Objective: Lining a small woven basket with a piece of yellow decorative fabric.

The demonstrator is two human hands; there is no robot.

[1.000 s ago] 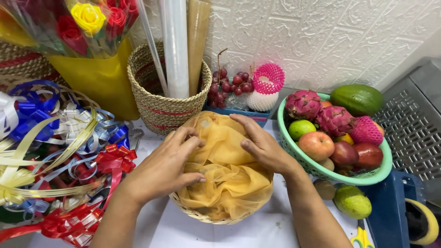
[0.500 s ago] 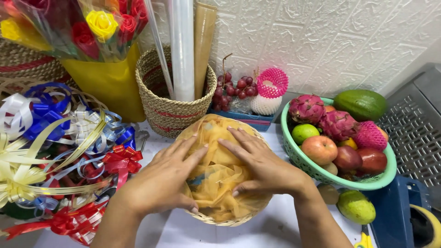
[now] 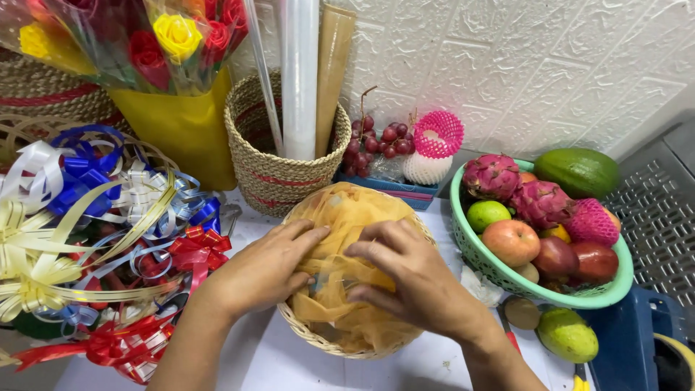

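Both hands are down on the yellow mesh fabric (image 3: 355,217) now, and it sits bunched inside the small wicker basket (image 3: 318,339) at the middle of the white surface (image 3: 289,362). The left hand (image 3: 271,264) lies flat on the left side of the cloth, fingers spread and pressing rather than pinching. The right hand (image 3: 413,275) covers the centre, fingers curled down into the folds; whether they have actually closed on the fabric cannot be told. Compared with half a second ago, the hands have drawn closer together and the right one has slid further over the middle. The cloth looks more tucked down. To the right, just beside the basket, stands the green fruit bowl (image 3: 470,250). The ribbon bows (image 3: 87,232) are piled on the left, and the tall woven basket (image 3: 279,170) with rolls stands behind.
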